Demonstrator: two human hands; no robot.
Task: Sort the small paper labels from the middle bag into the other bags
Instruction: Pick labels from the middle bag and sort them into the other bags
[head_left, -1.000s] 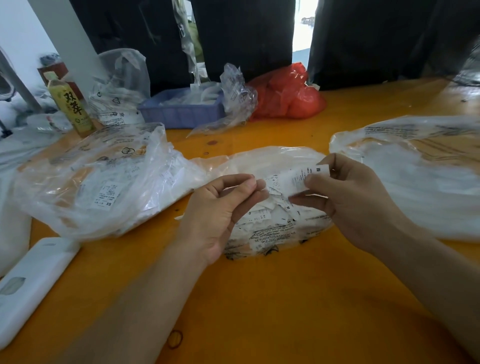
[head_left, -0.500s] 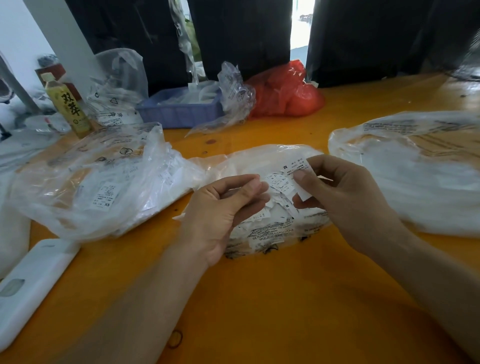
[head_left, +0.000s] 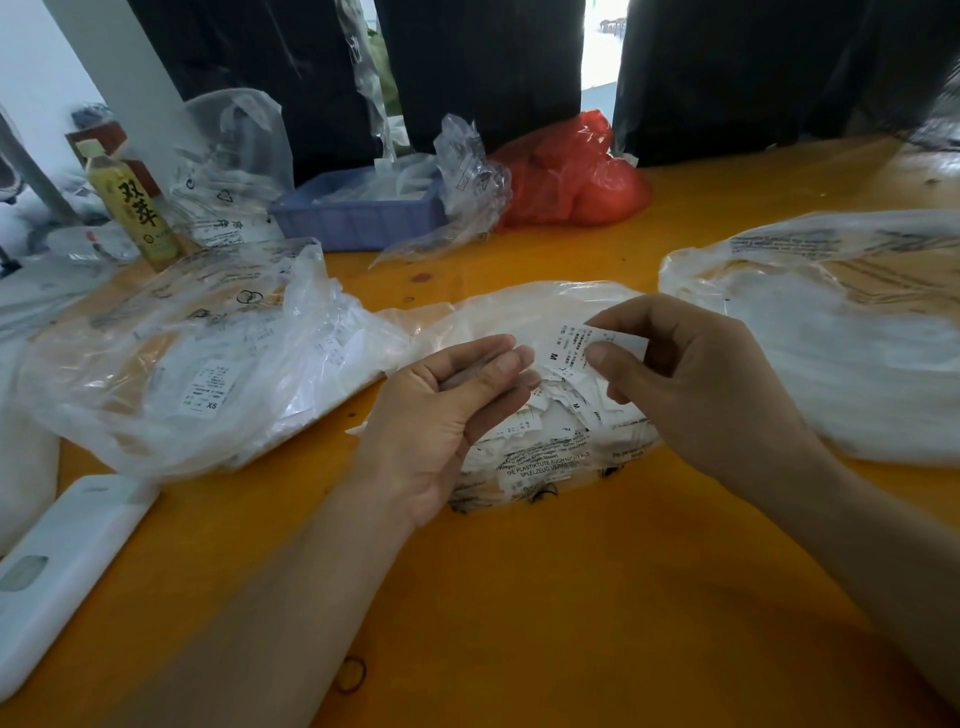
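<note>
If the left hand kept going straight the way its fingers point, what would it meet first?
Most likely the paper label pinched by the right hand, just beyond the left hand fingertips; depth is hard to judge.

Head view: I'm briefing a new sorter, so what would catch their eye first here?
Centre stage, the right hand pinches a label marked M over the middle bag of labels, with the left hand open beside it. Clear bags flank it, left bag and right bag, on the orange table. A red bag glows at the back.
</note>
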